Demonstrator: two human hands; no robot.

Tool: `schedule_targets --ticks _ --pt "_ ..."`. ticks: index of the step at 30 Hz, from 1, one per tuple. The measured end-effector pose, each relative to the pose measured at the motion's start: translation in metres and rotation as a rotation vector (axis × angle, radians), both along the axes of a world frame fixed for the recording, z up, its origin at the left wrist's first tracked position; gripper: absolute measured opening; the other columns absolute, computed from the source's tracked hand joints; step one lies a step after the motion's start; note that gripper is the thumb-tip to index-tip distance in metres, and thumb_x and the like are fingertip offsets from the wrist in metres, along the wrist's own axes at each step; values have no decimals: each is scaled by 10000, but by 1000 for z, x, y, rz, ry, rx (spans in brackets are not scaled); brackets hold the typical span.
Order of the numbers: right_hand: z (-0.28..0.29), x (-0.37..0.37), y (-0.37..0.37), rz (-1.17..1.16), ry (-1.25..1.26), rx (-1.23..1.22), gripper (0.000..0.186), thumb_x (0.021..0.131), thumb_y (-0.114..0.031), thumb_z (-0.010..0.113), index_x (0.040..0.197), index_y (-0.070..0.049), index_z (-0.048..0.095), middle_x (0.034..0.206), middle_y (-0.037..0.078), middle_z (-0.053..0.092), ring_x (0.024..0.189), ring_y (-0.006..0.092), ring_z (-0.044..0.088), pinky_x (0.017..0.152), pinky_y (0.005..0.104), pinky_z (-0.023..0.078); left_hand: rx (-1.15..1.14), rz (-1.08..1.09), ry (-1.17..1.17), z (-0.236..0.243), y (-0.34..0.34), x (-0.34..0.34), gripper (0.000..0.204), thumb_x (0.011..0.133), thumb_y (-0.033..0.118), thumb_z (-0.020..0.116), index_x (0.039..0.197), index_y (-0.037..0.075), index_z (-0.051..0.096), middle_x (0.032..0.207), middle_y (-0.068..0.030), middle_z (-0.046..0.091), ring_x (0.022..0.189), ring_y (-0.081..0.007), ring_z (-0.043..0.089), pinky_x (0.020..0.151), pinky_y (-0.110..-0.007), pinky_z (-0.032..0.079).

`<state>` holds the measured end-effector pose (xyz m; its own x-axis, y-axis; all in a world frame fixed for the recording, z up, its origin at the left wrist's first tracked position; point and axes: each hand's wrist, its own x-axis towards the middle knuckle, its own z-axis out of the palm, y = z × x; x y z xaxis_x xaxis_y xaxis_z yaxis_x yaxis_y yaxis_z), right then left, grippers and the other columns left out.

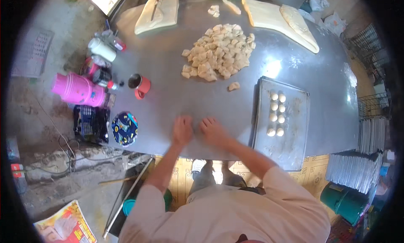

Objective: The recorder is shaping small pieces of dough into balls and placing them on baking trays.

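Note:
Both my hands rest on the grey metal table point(168, 74) near its front edge, a short gap between them. My left hand point(183, 130) is curled and slightly blurred, palm down. Beside it my right hand point(212, 130) is cupped with its fingers bent. Whatever lies under either palm is hidden. Beyond them sits a heap of cut dough pieces point(221, 53), and one loose dough piece point(234, 86) lies nearer to me. To the right of my hands, a dark baking tray point(290, 152) carries several smooth round dough balls point(273, 106) in two columns.
A red mug point(144, 88), a round patterned cloth item point(125, 129) and stacked pink containers point(78, 90) line the left side. Large dough slabs point(275, 20) lie at the far edge, where another person holds a dough strip point(230, 4). Stacked metal trays point(351, 170) stand right.

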<state>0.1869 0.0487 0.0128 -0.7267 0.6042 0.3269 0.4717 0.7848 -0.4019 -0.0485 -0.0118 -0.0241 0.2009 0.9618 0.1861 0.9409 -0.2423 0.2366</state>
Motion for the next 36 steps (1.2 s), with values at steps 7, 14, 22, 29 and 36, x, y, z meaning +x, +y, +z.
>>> schedule_targets --ticks 7,14,22,29,36 --pt "10 33 -14 -269 -110 -108 183 791 -173 590 939 -67 604 962 102 575 955 302 535 852 428 436 370 265 -105 31 -13 7 169 959 159 452 1021 38 553 860 -99 598 786 -246 590 691 -395 496" --pt "-7 2 -14 47 -49 51 184 767 -158 594 930 -74 603 934 106 571 938 304 526 833 425 434 -125 75 -192 36 23 36 131 887 149 509 937 51 579 958 -154 599 901 -344 571 733 -442 478" --pt "23 39 -48 -325 -118 -184 207 785 -161 568 956 -45 582 991 166 551 992 320 511 882 442 416 53 309 -116 53 -23 32 187 890 231 495 977 95 588 972 -135 587 956 -308 539 811 -448 447" --pt "3 8 -19 -38 -205 -232 294 802 -306 613 946 -50 615 1036 164 557 1035 313 506 870 450 419 157 106 -83 46 37 46 332 883 296 599 1106 56 551 949 -110 568 867 -293 538 835 -434 415" --pt "26 51 -48 -331 43 -293 130 805 -167 670 856 -57 624 950 115 573 941 305 560 786 400 493 -129 435 -850 63 -7 -25 512 843 401 682 1192 43 570 993 -101 613 926 -242 594 844 -379 462"
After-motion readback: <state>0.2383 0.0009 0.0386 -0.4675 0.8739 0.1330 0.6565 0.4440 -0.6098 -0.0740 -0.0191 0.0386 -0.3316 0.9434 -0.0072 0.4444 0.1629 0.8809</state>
